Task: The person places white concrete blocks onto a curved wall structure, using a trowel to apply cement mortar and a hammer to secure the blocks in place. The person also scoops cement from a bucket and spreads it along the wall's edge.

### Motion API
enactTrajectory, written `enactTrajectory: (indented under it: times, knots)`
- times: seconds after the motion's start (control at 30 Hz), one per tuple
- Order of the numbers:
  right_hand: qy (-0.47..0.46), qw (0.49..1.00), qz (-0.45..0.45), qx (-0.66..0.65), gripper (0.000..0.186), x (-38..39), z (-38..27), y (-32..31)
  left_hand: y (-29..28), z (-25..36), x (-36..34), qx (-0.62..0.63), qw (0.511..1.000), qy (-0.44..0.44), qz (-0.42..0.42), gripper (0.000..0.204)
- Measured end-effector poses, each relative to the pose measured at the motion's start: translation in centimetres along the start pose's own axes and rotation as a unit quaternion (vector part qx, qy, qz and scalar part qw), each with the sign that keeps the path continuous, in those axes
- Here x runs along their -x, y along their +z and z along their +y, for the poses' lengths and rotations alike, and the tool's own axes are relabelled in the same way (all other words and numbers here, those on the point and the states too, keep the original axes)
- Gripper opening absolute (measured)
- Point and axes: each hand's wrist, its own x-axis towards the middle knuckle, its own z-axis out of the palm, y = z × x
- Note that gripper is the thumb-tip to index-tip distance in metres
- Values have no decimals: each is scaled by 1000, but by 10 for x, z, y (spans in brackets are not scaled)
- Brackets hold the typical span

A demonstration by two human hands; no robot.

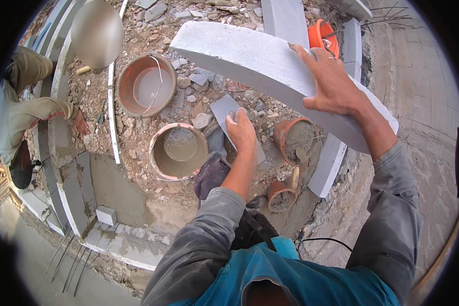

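My right hand [331, 86] grips a long pale grey-white block [239, 56], which is raised and tilted across the upper right, fingers over its top and thumb against its face. Below and left of it, my left hand [242, 130] is closed on a flat grey rectangular plate [221, 107], whose exact kind I cannot make out. Under my left arm are my dark trouser leg [209, 176] and grey boot. A bucket of grey slurry [176, 148] stands beside them; to their right are an orange bucket of mortar [296, 140] and a smaller one [281, 199] with a wooden handle.
Another person's hand [79, 122] and legs are at the left, by block walls [76, 194] with protruding rebar. An orange pail [135, 86], rubble and a white strip lie ahead. More blocks [324, 173], another orange bucket and rebar are at the right, beside concrete paving [423, 102].
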Motion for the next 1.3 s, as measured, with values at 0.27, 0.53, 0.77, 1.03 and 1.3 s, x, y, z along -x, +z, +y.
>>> enactTrajectory:
  times: [0.27,0.53,0.77,1.03,1.3]
  knots:
    - [130,989,-52,54,111,412,-17,7,-13,-99,125,93,945,290,-119,40]
    - [394,890,-125,-192,96,726,-94,138,40,-153,467,-441,223,595,-634,110]
    - [509,771,-202,-326,96,839,-190,261,-12,-387,517,-371,-8,419,-829,127]
    - [558,715,-170,-385,102,884,-256,305,-71,-426,536,-331,-7,311,-891,115]
    - [599,703,-22,-384,104,864,-252,354,0,-401,545,-338,-108,383,-853,111]
